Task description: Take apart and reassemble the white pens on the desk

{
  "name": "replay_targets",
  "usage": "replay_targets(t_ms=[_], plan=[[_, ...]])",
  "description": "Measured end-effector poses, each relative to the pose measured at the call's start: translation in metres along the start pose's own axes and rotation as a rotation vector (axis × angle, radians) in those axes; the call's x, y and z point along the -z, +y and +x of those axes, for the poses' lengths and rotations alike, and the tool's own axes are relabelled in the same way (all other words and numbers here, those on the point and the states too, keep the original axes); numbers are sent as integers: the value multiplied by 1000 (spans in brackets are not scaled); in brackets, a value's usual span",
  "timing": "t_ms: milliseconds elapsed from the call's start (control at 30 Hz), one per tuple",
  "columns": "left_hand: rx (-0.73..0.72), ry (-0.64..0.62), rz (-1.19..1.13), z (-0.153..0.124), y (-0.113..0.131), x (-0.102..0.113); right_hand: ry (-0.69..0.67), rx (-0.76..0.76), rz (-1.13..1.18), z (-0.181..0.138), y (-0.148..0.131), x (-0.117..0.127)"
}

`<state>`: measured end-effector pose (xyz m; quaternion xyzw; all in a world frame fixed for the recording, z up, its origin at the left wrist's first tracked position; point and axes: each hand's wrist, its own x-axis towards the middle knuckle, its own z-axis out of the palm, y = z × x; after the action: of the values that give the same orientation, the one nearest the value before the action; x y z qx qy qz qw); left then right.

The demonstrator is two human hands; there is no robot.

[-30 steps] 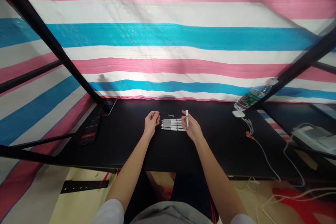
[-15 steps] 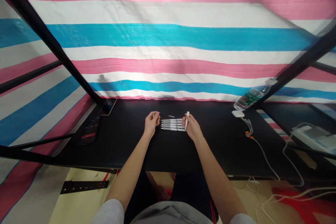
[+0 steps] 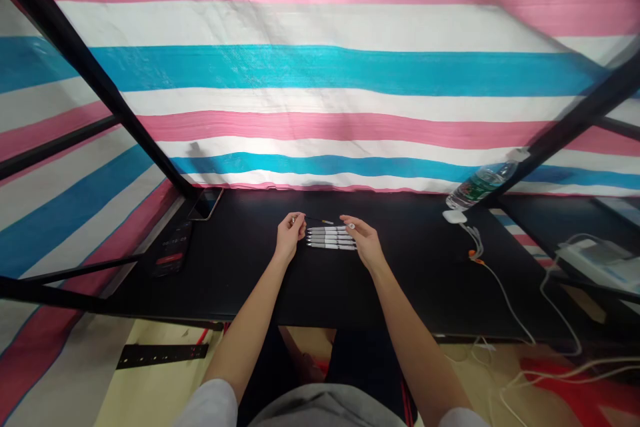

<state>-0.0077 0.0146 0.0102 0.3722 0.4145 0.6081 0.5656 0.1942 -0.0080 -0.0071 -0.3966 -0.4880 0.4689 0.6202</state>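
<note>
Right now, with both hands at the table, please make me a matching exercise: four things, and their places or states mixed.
1. Left hand
2. Row of pens
3. Right hand
4. Bottle

A. Holding a white tube
B. Near the small white block
C. Holding a thin dark rod
D. Lying side by side on the black table

Pairs: 1-C, 2-D, 3-A, 4-B

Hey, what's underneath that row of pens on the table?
The black tabletop shows around the pens; directly beneath them it's covered, so anything else there can't be seen.
</note>
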Motion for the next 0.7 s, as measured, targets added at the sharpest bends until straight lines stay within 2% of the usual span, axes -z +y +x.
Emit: replay_targets(t_ms=[100,200,300,400,533,700], plan=[[0,0,-6,0,1,0,-1,9,-78,-1,1,-1],[3,-7,-7,0,1,0,37,65,-263,-4,1,-4],[-7,-18,-21,0,1,1,86,241,-574,-7,2,-6],[-18,-25,-24,1,0,1,55,394,-808,-8,3,-6],[-21,-37,-11,2,-3,2,5,490,-917,-7,7,-4],[-25,-59,22,2,-6,2,-57,527,-971,-7,9,-5]])
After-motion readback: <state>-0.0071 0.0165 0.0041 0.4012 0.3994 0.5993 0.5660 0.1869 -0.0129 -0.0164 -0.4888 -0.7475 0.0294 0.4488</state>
